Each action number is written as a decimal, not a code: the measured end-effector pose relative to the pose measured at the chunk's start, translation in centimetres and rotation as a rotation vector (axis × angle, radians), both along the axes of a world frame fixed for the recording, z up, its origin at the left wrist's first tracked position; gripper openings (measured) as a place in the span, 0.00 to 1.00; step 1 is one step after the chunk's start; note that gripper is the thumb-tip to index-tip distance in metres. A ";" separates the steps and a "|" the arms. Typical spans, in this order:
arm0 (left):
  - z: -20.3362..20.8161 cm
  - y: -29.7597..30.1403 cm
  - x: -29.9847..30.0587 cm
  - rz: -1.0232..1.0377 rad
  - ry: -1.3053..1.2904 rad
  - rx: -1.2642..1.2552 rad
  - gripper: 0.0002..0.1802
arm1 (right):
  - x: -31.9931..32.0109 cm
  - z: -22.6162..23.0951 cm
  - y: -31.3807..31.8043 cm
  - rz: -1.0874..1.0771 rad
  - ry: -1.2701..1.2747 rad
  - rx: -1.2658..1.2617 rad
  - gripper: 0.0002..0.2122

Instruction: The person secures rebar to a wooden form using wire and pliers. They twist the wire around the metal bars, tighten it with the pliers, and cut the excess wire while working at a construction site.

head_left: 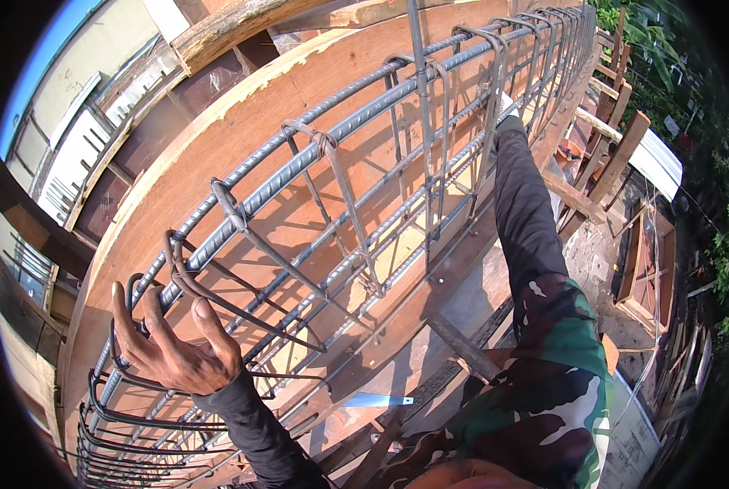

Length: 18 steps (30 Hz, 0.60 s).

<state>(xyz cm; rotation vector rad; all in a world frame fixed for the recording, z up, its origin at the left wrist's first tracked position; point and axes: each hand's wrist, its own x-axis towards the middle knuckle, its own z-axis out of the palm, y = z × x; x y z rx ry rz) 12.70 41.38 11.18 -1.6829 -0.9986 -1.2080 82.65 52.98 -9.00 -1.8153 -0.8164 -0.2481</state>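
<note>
two hands are working this rebar cage (340, 187) and i'm watching both. my left hand (173, 346) is reaching up with fingers spread wide, fingertips (118, 295) hooking at a bent stirrup (187, 281) near the cage's close end, nothing closed in the grip. the cage's long axis is running away from me, up and to the right, lying inside the plywood formwork (242, 122). my right arm (527, 212), in a dark sleeve, is stretching far along it, the right hand (503, 106) mostly hiding behind the bars, so i cannot tell its grip. the left hand is sitting nearer that loose-looking stirrup. i'm seeing no packages, labels or signs; only a pale blue scrap (377, 400) is lying below.
</note>
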 end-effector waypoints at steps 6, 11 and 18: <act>0.1 -0.2 0.7 0.014 0.027 0.014 0.21 | 0.8 -0.3 0.5 -0.034 0.008 0.040 0.14; -0.1 -0.1 0.3 -0.007 0.015 -0.007 0.20 | -1.5 -2.9 1.9 -0.063 0.016 0.081 0.13; 0.3 -0.5 0.4 -0.009 0.021 -0.050 0.24 | -0.1 -4.8 1.0 -0.073 0.125 0.251 0.11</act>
